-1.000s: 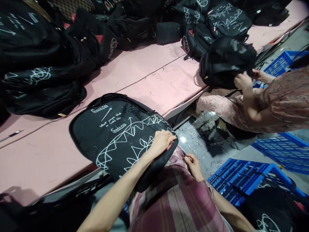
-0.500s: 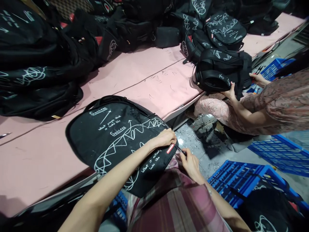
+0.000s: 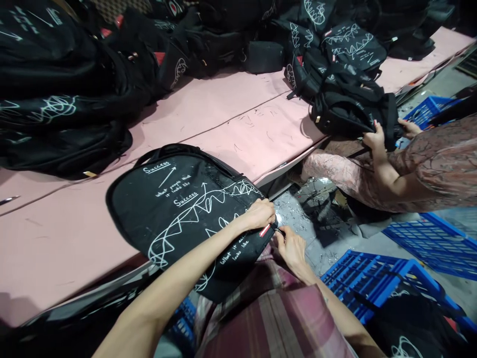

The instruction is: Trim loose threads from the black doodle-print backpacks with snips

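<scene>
A black backpack (image 3: pixel 175 209) with white scribble print and the word "Success" lies half on the pink table (image 3: pixel 231 119), its lower end hanging over the edge toward my lap. My left hand (image 3: pixel 259 215) is closed on the bag's right edge, just above a small red tag (image 3: pixel 265 230). My right hand (image 3: pixel 290 247) sits right beside that corner, fingers pinched on a small dark tool or zipper pull that I cannot make out.
Piles of black backpacks (image 3: pixel 55 89) cover the table's far and left side. Another person (image 3: pixel 421 164) at the right holds a black backpack (image 3: pixel 350 112). Blue plastic crates (image 3: pixel 376 278) stand on the floor to my right. A pen (image 3: pixel 7 200) lies at the table's left edge.
My left hand slid from the top of the bag to grip its right edge. My right hand rose to meet that corner. The other person turned their backpack over.
</scene>
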The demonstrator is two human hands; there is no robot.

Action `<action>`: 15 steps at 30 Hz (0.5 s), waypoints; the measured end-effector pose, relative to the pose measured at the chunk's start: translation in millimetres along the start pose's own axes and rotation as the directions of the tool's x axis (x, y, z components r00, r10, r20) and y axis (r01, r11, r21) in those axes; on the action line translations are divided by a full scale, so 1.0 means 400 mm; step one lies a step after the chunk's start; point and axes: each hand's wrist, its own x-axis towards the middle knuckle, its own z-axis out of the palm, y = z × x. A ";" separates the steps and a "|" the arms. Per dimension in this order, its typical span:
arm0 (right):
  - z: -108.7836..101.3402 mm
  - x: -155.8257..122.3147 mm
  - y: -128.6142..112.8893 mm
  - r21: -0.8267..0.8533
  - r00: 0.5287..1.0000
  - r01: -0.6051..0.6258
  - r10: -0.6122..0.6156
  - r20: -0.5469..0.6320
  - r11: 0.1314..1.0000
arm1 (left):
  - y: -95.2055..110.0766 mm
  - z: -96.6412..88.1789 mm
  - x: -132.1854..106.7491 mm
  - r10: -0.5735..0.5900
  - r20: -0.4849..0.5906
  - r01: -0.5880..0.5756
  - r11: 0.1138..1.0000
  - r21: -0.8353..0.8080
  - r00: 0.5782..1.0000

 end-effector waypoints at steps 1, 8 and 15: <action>0.002 0.003 0.000 0.009 1.000 0.002 -0.002 0.000 1.000 | -0.001 0.001 0.001 -0.006 -0.011 0.006 1.000 -0.002 1.000; 0.009 0.058 0.104 0.471 0.999 -0.030 0.014 0.037 0.882 | 0.087 0.022 -0.073 -0.001 -0.104 -0.011 0.994 -0.108 0.995; -0.025 0.181 0.201 0.500 0.915 0.353 -0.403 -0.008 0.791 | 0.215 0.185 -0.214 -0.273 -0.233 0.209 0.941 -0.266 0.933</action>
